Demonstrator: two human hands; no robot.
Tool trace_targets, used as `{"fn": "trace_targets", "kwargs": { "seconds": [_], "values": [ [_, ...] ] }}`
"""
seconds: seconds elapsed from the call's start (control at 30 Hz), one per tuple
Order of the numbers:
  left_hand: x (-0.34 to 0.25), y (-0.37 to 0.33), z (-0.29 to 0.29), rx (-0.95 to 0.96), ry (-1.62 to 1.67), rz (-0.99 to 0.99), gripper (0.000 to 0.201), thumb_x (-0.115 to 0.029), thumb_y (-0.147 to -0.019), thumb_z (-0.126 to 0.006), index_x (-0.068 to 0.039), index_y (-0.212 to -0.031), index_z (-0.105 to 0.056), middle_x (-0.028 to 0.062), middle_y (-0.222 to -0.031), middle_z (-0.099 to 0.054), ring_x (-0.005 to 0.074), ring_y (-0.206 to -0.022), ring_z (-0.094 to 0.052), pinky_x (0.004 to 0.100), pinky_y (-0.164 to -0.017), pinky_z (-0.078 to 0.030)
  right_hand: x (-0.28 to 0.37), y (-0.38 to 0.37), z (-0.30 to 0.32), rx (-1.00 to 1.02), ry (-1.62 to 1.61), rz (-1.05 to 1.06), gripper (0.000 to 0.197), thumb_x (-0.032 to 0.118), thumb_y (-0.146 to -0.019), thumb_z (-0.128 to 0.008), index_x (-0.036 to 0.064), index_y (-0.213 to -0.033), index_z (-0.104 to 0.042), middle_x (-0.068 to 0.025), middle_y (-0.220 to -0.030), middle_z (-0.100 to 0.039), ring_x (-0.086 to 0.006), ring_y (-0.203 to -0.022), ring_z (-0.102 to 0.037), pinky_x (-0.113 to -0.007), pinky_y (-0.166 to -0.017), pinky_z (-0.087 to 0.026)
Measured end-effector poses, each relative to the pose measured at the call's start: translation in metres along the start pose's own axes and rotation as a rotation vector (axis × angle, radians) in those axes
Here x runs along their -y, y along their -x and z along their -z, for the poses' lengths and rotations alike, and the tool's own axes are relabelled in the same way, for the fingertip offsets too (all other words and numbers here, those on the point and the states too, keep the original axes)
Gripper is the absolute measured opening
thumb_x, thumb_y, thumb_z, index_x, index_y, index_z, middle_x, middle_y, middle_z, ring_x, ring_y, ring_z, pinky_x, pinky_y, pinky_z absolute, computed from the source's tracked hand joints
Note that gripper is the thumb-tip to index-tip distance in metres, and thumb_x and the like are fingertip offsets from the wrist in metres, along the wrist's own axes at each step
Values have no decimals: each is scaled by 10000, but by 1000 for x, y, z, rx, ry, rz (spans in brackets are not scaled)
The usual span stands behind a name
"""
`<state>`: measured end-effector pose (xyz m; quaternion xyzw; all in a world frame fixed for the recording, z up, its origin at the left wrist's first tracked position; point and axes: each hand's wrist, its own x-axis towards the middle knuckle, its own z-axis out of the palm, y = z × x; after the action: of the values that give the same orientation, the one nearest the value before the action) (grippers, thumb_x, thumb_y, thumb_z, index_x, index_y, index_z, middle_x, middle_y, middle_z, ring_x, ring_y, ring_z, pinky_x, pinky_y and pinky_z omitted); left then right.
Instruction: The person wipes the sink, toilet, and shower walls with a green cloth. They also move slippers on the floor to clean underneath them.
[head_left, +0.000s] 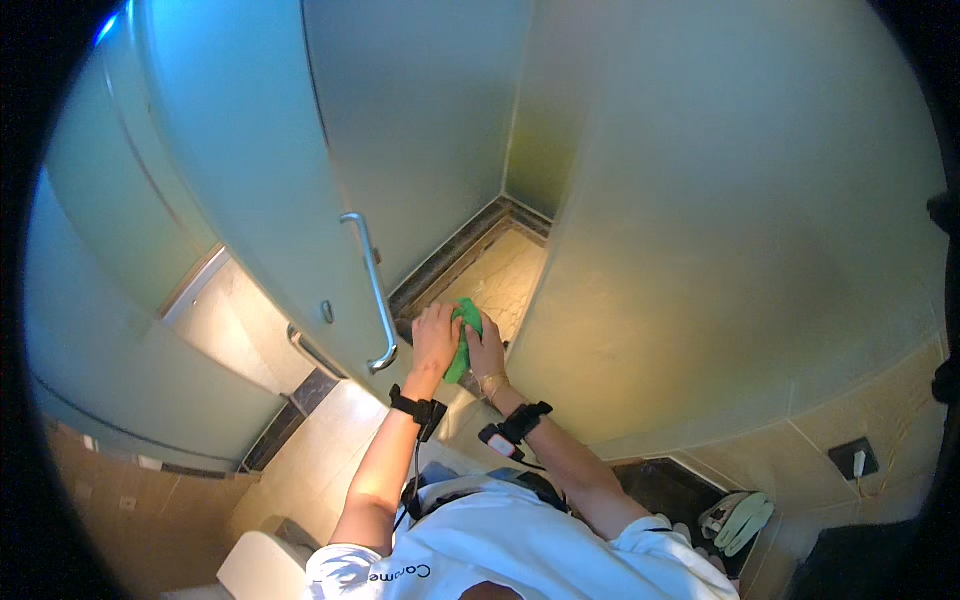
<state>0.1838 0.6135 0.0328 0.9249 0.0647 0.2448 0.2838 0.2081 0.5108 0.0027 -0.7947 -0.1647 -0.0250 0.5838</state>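
Observation:
A green cloth [463,343] is bunched between my two hands in front of me. My left hand [436,335] is closed on its left side, and my right hand [486,345] grips it from the right. Just left of my hands stands a frosted glass door [270,190], swung open. Its curved metal handle [377,290] is close to my left hand but apart from it. Beyond the cloth shows a tiled floor [503,268] with a dark stone border.
A large frosted glass panel [720,240] rises on my right. A white toilet [265,568] stands at the lower left. At the lower right lie a pale green slipper [745,523] and, on the tiled wall, a dark socket [853,460] with a white plug.

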Motion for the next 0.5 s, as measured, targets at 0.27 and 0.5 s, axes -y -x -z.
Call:
{"fn": "trace_targets", "kwargs": {
  "seconds": [0.27,0.5],
  "values": [
    [32,25,-9,-149,-188,57,206,-82,-763,-546,-25,-960,-558,190,-1138,-459,358,-1044,-427,439,-872,-368,-14,5,-30,238,-89,-68,411,218,-875,-417,79,-1261,-393,-195,-1151,-486,-364,-1044,-458,-440,-852,-391],
    [56,54,-44,96,-207,317,336,-95,-763,-526,-30,-1090,-492,289,-1170,-419,417,-1001,-487,472,-823,-416,-41,21,-36,356,76,-187,427,204,-848,-458,145,-1266,-398,-206,-1160,-428,-382,-1008,-467,-438,-851,-408]
  ]
}}
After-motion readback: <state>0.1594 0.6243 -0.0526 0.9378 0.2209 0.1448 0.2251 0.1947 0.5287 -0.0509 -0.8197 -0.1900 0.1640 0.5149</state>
